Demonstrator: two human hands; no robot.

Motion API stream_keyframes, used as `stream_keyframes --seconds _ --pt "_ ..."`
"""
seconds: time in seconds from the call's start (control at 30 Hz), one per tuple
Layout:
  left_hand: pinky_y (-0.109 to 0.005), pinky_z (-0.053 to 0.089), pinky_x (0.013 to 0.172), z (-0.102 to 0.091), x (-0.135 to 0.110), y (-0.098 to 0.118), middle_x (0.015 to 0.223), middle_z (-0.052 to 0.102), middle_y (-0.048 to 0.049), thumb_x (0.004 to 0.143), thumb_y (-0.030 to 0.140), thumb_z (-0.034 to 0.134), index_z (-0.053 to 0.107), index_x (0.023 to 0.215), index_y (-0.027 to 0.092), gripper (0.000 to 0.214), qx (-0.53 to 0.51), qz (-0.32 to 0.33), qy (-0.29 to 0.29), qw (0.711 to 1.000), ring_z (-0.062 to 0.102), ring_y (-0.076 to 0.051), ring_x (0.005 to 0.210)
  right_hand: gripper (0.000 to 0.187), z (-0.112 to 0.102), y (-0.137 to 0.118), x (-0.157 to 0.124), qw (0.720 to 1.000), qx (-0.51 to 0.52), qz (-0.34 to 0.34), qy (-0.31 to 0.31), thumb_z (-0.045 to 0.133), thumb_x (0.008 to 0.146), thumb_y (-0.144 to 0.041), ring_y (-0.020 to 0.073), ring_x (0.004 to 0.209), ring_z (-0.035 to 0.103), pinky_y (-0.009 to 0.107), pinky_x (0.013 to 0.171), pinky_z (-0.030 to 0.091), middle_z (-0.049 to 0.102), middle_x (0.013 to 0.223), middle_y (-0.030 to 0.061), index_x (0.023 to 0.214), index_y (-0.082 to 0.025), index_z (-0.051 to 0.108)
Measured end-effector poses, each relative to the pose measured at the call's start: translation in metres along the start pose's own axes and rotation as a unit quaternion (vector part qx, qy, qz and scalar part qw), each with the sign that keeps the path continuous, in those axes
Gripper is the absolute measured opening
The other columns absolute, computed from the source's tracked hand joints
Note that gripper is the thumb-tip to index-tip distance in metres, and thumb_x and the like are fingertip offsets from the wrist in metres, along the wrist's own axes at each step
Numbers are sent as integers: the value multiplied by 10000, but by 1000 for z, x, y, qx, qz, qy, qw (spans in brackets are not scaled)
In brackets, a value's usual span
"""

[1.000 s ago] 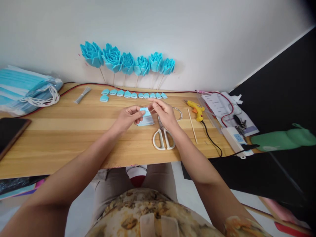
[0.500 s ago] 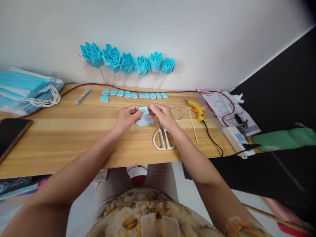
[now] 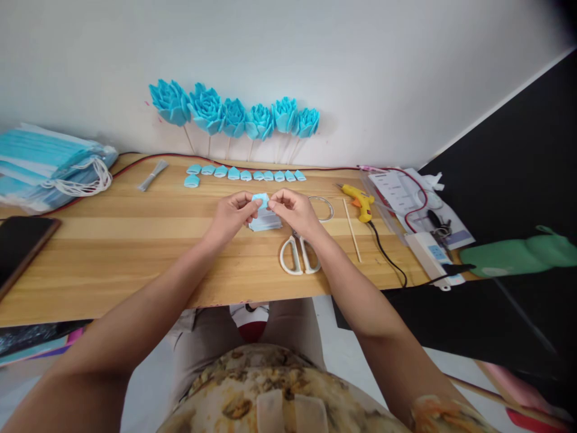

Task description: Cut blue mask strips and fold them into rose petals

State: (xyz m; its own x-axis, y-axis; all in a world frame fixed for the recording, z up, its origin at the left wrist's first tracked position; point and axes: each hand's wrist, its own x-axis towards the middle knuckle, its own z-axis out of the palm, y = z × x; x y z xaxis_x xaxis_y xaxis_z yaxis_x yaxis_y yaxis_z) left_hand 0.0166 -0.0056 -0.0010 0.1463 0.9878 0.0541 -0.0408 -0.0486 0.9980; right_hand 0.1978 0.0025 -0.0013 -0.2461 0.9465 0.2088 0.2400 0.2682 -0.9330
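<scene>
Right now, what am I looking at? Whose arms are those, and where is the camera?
No machine: these are a person's bare arms, seen from a camera worn on their head. The left hand and right hand pinch a small light-blue folded piece in their fingers above the wooden table. Beside the right hand lie white-handled scissors, a thin wooden stick and a yellow glue gun. Behind are a row of small blue folded petals and blue flowers on sticks against the wall.

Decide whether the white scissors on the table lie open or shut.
Shut: the scissors show handle loops together; the right hand, pinching a blue piece, hides the blade tips.
</scene>
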Motion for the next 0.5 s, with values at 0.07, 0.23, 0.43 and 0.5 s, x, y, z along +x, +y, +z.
stream_keyframes --seconds 0.07,0.23,0.43,0.5 --pt "-197 391 480 0 0 0 568 582 26 754 371 712 621 703 167 230 -1 -1 -2 1000 480 -72 494 239 0 0 0 1000 -1 -2 -2 656 824 -414 99 646 518 238 639 406 625 733 -19 789 -180 619" --pt "-196 397 489 0 0 1 572 585 25 761 372 708 622 703 167 230 -10 0 -5 1000 480 -69 494 238 0 0 0 1000 5 -2 -8 658 822 -409 92 621 492 234 614 390 600 715 -26 777 -181 608" --pt "-199 398 484 0 0 1 567 587 23 758 372 712 622 696 171 229 -12 -2 -6 1000 479 -71 486 205 0 1 0 1000 -5 0 -14 648 816 -391 100 632 504 239 615 398 619 745 -19 794 -190 613" --pt "-198 397 483 0 0 0 563 588 24 755 367 715 622 697 170 225 -9 -3 -3 1000 479 -71 483 197 0 1 1 1000 -2 2 -14 652 812 -385 102 643 513 238 625 404 629 758 -17 807 -190 621"
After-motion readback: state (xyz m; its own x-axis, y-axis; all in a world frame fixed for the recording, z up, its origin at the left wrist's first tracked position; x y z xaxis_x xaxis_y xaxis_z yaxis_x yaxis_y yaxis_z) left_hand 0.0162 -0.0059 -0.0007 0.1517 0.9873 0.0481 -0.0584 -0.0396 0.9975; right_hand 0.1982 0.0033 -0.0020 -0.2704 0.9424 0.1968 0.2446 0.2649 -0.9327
